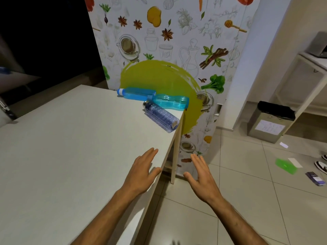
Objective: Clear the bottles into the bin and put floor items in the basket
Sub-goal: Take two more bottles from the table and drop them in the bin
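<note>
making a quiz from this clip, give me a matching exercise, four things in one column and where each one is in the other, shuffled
Things:
1. purple bottle
2. bin
3. green item
4. left hand

Places:
A. on the floor tiles, to the right
B. lying at the table's far corner, its end at the edge
C. over the table edge, open and empty
D. standing by the wall, black liner at its top

Pairs: 1-B, 2-D, 3-A, 4-C

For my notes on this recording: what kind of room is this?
Probably a home kitchen or dining area: a wall panel printed with vegetables, spices and jars, a white table holding three plastic bottles, a lined bin on a tiled floor.
</note>
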`<state>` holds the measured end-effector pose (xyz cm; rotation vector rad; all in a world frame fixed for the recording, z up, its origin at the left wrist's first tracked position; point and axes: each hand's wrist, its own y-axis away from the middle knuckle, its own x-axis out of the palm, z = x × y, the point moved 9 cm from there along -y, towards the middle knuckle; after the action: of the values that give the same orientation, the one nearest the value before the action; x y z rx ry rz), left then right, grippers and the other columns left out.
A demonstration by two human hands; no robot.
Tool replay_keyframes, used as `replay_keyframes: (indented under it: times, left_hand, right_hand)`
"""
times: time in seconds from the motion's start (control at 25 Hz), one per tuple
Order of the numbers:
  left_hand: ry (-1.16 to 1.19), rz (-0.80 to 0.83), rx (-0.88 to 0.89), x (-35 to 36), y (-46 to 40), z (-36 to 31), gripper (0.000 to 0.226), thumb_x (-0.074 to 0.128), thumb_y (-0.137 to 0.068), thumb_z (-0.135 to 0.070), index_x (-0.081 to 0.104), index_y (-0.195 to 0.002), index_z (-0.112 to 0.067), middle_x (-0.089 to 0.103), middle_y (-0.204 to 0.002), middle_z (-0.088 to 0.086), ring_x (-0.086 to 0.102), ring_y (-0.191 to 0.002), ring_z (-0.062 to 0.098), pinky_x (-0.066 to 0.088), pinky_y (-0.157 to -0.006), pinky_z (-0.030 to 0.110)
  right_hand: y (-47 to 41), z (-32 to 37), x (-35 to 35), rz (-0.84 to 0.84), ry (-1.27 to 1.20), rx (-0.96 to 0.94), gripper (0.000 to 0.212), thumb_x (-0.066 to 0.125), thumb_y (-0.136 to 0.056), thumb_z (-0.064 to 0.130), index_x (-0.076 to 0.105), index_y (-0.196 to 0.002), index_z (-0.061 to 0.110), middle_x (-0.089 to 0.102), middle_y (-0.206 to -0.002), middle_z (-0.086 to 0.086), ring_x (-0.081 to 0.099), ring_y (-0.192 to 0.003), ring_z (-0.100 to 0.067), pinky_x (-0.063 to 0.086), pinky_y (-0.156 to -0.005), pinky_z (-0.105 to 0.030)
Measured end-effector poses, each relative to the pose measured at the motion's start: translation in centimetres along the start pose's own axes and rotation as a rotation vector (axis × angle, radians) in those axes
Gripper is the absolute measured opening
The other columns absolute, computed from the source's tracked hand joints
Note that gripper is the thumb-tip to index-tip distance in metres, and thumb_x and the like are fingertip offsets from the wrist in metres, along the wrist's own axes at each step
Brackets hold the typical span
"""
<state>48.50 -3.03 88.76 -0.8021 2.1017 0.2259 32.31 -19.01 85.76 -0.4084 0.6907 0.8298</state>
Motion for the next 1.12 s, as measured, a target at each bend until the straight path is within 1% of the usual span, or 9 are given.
replay_keyframes:
  times: [0.2,0.32,0.48,0.52,0.6,0.72,0.84,1.0,1.12]
  left_hand:
    - [-0.042,-0.039,-0.023,0.6,-6.4,-0.9,0.066,0.052,-0.098,-0.051,0.022,-0.156,-0.041,0.021,-0.165,-0.015,0.023,-0.151,0.013,0.023,-0.118,0.033]
    - [-0.058,-0.09,-0.06,0.6,-10.8,-1.9,0.066,0.053,-0.097,-0.053,0.025,-0.155,-0.04,0.024,-0.164,-0.012,0.027,-0.149,0.016,0.03,-0.116,0.038]
    - [-0.042,-0.138,-0.065,1.9,-14.3,-3.7,0.064,0.057,-0.097,-0.048,0.029,-0.153,-0.037,0.033,-0.16,-0.01,0.036,-0.143,0.014,0.032,-0.105,0.025]
    - [-0.041,-0.135,-0.06,2.4,-14.9,-4.1,0.064,0.058,-0.097,-0.046,0.029,-0.153,-0.036,0.034,-0.16,-0.01,0.037,-0.143,0.014,0.032,-0.105,0.024]
    - [-0.044,-0.125,-0.054,3.1,-16.4,-4.4,0.065,0.059,-0.097,-0.045,0.03,-0.154,-0.033,0.034,-0.16,-0.008,0.036,-0.143,0.014,0.032,-0.108,0.025]
    - [-0.035,-0.123,-0.079,3.3,-18.8,-4.0,0.066,0.058,-0.097,-0.046,0.031,-0.155,-0.029,0.033,-0.161,-0.006,0.035,-0.145,0.015,0.035,-0.117,0.035]
    - [-0.085,-0.143,-0.099,3.0,-21.4,-3.2,0.067,0.055,-0.097,-0.051,0.032,-0.155,-0.028,0.031,-0.162,-0.005,0.029,-0.149,0.017,0.03,-0.12,0.039]
    - [-0.087,-0.148,-0.134,3.6,-25.0,-1.3,0.069,0.053,-0.097,-0.054,0.03,-0.156,-0.028,0.026,-0.164,-0.005,0.022,-0.151,0.018,0.022,-0.121,0.038]
    - [-0.163,-0.147,-0.225,3.8,-28.4,0.9,0.076,0.047,-0.093,-0.064,0.025,-0.157,-0.03,0.013,-0.167,0.003,0.012,-0.154,0.027,0.02,-0.123,0.048]
  right_hand:
    - [-6.8,-2.3,-1.3,0.053,-0.013,-0.064,0.073,0.054,-0.099,0.045,0.013,-0.159,0.037,0.004,-0.161,0.026,-0.008,-0.151,0.002,0.013,-0.124,-0.038]
    - [-10.7,-4.3,-2.4,0.078,0.012,-0.109,0.073,0.053,-0.098,0.047,0.013,-0.159,0.038,0.002,-0.158,0.03,-0.011,-0.148,0.008,0.014,-0.124,-0.038]
    - [-14.6,-6.0,-3.5,0.131,0.016,-0.135,0.075,0.054,-0.098,0.048,0.013,-0.159,0.037,0.001,-0.158,0.03,-0.012,-0.148,0.007,0.023,-0.124,-0.043]
    - [-15.4,-6.1,-3.7,0.144,0.026,-0.156,0.076,0.053,-0.097,0.049,0.011,-0.159,0.037,-0.001,-0.159,0.03,-0.014,-0.148,0.007,0.022,-0.124,-0.042]
    - [-17.1,-6.3,-4.0,0.154,0.084,-0.205,0.077,0.05,-0.097,0.051,0.007,-0.16,0.038,-0.005,-0.16,0.028,-0.018,-0.148,0.005,0.012,-0.125,-0.039]
    - [-19.8,-6.1,-4.5,0.122,0.18,-0.253,0.076,0.048,-0.099,0.051,0.007,-0.16,0.033,-0.006,-0.162,0.019,-0.02,-0.15,-0.001,-0.003,-0.125,-0.035]
    - [-22.5,-5.7,-4.8,0.08,0.243,-0.299,0.074,0.046,-0.1,0.049,0.009,-0.16,0.027,-0.003,-0.164,0.011,-0.019,-0.152,-0.008,-0.016,-0.12,-0.03]
    - [-26.8,-5.5,-4.0,0.098,0.262,-0.321,0.075,0.048,-0.1,0.047,0.009,-0.16,0.027,-0.004,-0.163,0.011,-0.02,-0.151,-0.008,-0.015,-0.121,-0.031]
    - [-30.2,-4.8,-3.7,0.108,0.212,-0.336,0.077,0.051,-0.098,0.045,0.004,-0.158,0.032,-0.003,-0.163,0.013,-0.019,-0.151,-0.007,-0.011,-0.123,-0.032]
